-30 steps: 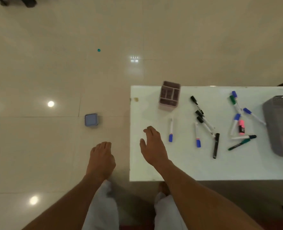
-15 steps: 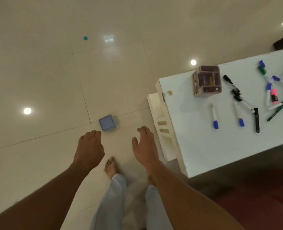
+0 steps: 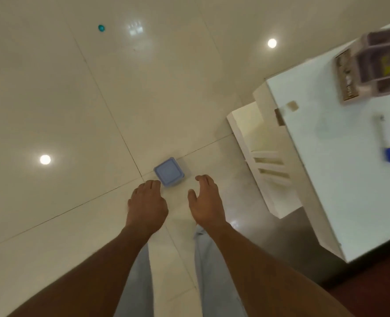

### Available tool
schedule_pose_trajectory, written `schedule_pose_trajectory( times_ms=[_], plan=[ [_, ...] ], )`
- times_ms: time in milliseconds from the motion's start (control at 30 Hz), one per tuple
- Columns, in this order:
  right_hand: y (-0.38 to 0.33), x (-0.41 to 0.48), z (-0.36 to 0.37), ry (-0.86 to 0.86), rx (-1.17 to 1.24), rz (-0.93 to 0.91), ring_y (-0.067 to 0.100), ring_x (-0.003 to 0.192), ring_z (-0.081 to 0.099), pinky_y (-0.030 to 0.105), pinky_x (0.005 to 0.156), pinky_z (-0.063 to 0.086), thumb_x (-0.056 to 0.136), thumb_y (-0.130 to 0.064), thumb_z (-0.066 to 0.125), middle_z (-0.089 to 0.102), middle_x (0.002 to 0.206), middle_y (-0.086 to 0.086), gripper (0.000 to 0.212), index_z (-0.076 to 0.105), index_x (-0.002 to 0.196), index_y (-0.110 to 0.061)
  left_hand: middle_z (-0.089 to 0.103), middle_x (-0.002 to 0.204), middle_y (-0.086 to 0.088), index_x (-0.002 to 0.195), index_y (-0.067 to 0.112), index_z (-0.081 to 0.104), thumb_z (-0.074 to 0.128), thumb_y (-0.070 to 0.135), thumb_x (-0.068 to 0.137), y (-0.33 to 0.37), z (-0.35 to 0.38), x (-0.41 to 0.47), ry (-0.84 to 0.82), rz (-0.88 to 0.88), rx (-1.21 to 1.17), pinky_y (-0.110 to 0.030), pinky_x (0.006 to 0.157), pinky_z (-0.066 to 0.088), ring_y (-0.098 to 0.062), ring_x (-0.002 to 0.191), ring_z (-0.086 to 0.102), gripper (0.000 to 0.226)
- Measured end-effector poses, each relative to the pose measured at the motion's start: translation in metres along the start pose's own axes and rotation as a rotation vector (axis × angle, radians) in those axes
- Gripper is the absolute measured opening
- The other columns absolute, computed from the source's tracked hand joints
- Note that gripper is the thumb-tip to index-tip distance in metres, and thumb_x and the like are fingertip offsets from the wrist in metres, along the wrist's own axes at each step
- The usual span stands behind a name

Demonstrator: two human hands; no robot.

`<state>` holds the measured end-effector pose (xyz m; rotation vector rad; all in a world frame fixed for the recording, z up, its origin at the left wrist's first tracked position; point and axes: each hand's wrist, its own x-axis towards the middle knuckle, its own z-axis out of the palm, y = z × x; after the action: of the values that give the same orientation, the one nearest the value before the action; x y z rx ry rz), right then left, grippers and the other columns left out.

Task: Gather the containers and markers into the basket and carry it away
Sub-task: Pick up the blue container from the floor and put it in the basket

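We are at the gathering step, arms stretched toward the small blue container (image 3: 168,171) on the floor at twelve o'clock, just beyond our hands. The left hand (image 3: 147,207) hangs loosely curled and empty beside its near corner, while the right hand (image 3: 206,202) is spread with straight fingers, holding nothing. Next, we judge, we must clasp its sides and lift it toward the table (image 3: 349,191) at three o'clock, where the organizer (image 3: 377,67) and a marker (image 3: 387,143) wait; the basket is out of view.
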<state>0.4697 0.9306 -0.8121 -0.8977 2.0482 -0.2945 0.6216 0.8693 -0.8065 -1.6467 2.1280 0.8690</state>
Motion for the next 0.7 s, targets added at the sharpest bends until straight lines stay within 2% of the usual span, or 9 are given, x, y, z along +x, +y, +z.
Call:
schedule_pose_trajectory(
  times_ms=[100, 200, 333, 367, 433, 500, 567, 633, 700],
  plan=[
    [0.019, 0.045, 0.059, -0.03, -0.009, 0.068, 0.014, 0.126, 0.045, 0.038, 0.099, 0.047, 0.092, -0.039, 0.044, 0.044, 0.14, -0.005, 0.046, 0.036, 0.135, -0.026, 0.061, 0.108, -0.005, 0.114, 0.02, 0.048, 0.036, 0.031, 0.077, -0.039, 0.052, 0.054, -0.1, -0.14, -0.09, -0.047, 0.087, 0.051, -0.029, 0.099, 0.059, 0.04],
    [0.033, 0.098, 0.116, -0.06, 0.097, 0.118, 0.019, 0.122, 0.046, 0.034, 0.1, 0.04, 0.091, -0.031, 0.051, 0.047, 0.137, 0.002, 0.048, 0.04, 0.136, -0.019, 0.056, 0.13, -0.006, 0.13, 0.02, 0.042, 0.038, 0.048, 0.075, -0.065, 0.088, 0.11, -0.153, -0.333, -0.291, -0.046, 0.098, 0.047, -0.031, 0.114, 0.056, 0.062],
    [0.059, 0.16, 0.186, -0.111, 0.201, 0.188, 0.026, 0.108, 0.056, 0.041, 0.089, 0.05, 0.08, -0.044, 0.052, 0.058, 0.121, 0.012, 0.056, 0.049, 0.125, -0.01, 0.052, 0.123, -0.012, 0.138, 0.001, 0.035, 0.063, 0.019, 0.086, -0.083, 0.132, 0.172, -0.265, -0.55, -0.609, -0.035, 0.081, 0.044, -0.034, 0.115, 0.055, 0.061],
    [0.066, 0.173, 0.2, -0.106, 0.213, 0.197, 0.028, 0.114, 0.055, 0.044, 0.092, 0.051, 0.081, -0.048, 0.053, 0.056, 0.126, 0.011, 0.062, 0.045, 0.131, -0.011, 0.05, 0.114, -0.009, 0.133, 0.001, 0.041, 0.064, 0.013, 0.086, -0.087, 0.144, 0.184, -0.307, -0.594, -0.687, -0.035, 0.081, 0.045, -0.032, 0.11, 0.056, 0.054],
    [0.074, 0.192, 0.214, -0.083, 0.268, 0.25, 0.028, 0.13, 0.045, 0.046, 0.103, 0.045, 0.086, -0.042, 0.061, 0.043, 0.145, 0.009, 0.072, 0.032, 0.145, -0.013, 0.053, 0.093, -0.009, 0.094, 0.011, 0.056, 0.062, 0.003, 0.085, -0.094, 0.165, 0.2, -0.361, -0.637, -0.826, -0.037, 0.079, 0.044, -0.025, 0.085, 0.056, 0.014],
    [0.079, 0.205, 0.221, -0.064, 0.334, 0.331, 0.028, 0.137, 0.039, 0.046, 0.108, 0.041, 0.089, -0.032, 0.064, 0.036, 0.152, 0.008, 0.077, 0.022, 0.151, -0.014, 0.055, 0.081, -0.006, 0.076, 0.02, 0.052, 0.059, 0.002, 0.086, -0.098, 0.177, 0.207, -0.398, -0.653, -0.956, -0.038, 0.078, 0.042, -0.02, 0.076, 0.052, 0.022],
    [0.079, 0.213, 0.222, -0.073, 0.348, 0.385, 0.03, 0.134, 0.043, 0.044, 0.106, 0.044, 0.088, -0.029, 0.065, 0.042, 0.148, 0.009, 0.074, 0.026, 0.149, -0.015, 0.062, 0.097, -0.003, 0.099, 0.022, 0.06, 0.06, 0.01, 0.088, -0.098, 0.175, 0.205, -0.435, -0.656, -1.033, -0.038, 0.082, 0.046, -0.02, 0.091, 0.057, 0.017],
    [0.076, 0.212, 0.218, -0.094, 0.311, 0.4, 0.034, 0.125, 0.051, 0.045, 0.099, 0.049, 0.085, -0.028, 0.064, 0.052, 0.137, 0.011, 0.064, 0.038, 0.142, -0.016, 0.062, 0.116, -0.003, 0.125, 0.022, 0.054, 0.063, 0.014, 0.086, -0.098, 0.171, 0.202, -0.463, -0.652, -1.084, -0.038, 0.085, 0.05, -0.022, 0.106, 0.058, 0.041],
    [0.072, 0.203, 0.205, -0.079, 0.289, 0.415, 0.035, 0.118, 0.053, 0.047, 0.095, 0.051, 0.081, -0.028, 0.065, 0.056, 0.13, 0.012, 0.062, 0.042, 0.138, -0.016, 0.061, 0.124, -0.008, 0.136, 0.02, 0.046, 0.066, 0.01, 0.084, -0.091, 0.156, 0.198, -0.443, -0.647, -1.07, -0.041, 0.085, 0.052, -0.027, 0.11, 0.059, 0.056]
  ],
)
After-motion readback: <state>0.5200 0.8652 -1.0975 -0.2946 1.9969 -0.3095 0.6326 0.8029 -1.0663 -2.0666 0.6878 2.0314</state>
